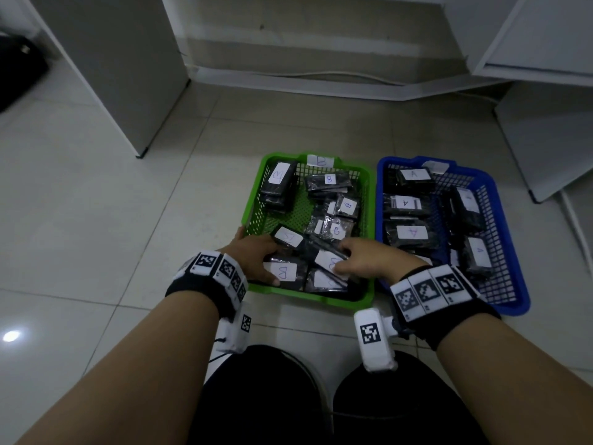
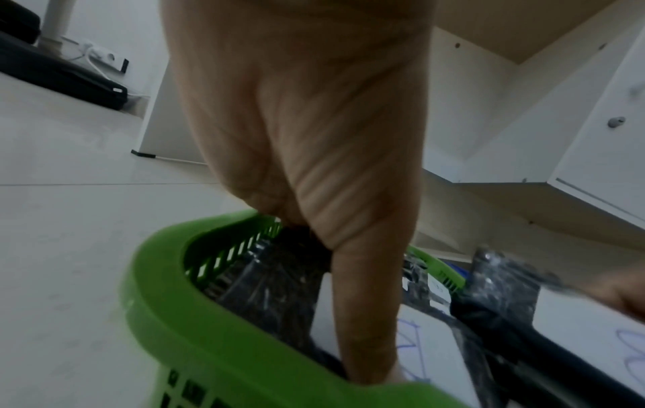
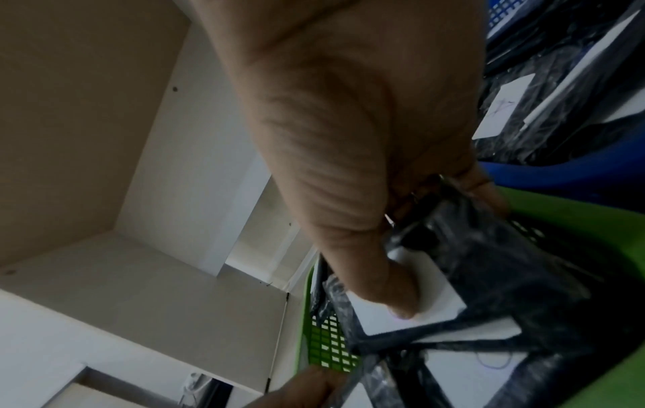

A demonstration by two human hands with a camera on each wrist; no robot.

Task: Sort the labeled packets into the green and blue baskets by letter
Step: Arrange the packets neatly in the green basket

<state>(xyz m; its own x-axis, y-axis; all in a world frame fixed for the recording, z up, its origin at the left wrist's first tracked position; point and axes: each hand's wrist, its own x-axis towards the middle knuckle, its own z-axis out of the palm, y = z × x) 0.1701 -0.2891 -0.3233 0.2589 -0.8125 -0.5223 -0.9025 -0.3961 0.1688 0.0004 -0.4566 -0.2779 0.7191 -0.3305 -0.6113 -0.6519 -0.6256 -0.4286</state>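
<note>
A green basket [image 1: 256, 187] holds several black packets labelled B. To its right, a blue basket [image 1: 379, 200] holds several labelled A. Both hands are in the green basket's near end. My left hand [image 1: 261, 263] grips a B packet [image 1: 284, 272]. In the left wrist view its thumb [image 2: 363, 331] lies on that packet's white label [image 2: 412, 345], and the other fingers are hidden. My right hand [image 1: 346, 258] pinches a neighbouring packet [image 1: 329, 260]. In the right wrist view the thumb [image 3: 397, 292] presses its label [image 3: 436, 298], with fingers curled behind the packet's far edge.
Both baskets sit on pale floor tiles. White cabinet panels [image 1: 128, 75] stand behind and to the left, another [image 1: 545, 139] to the right. A cable [image 1: 321, 73] runs along the back wall. A dark bag [image 1: 16, 69] lies far left. My knees [image 1: 272, 396] are just below the baskets.
</note>
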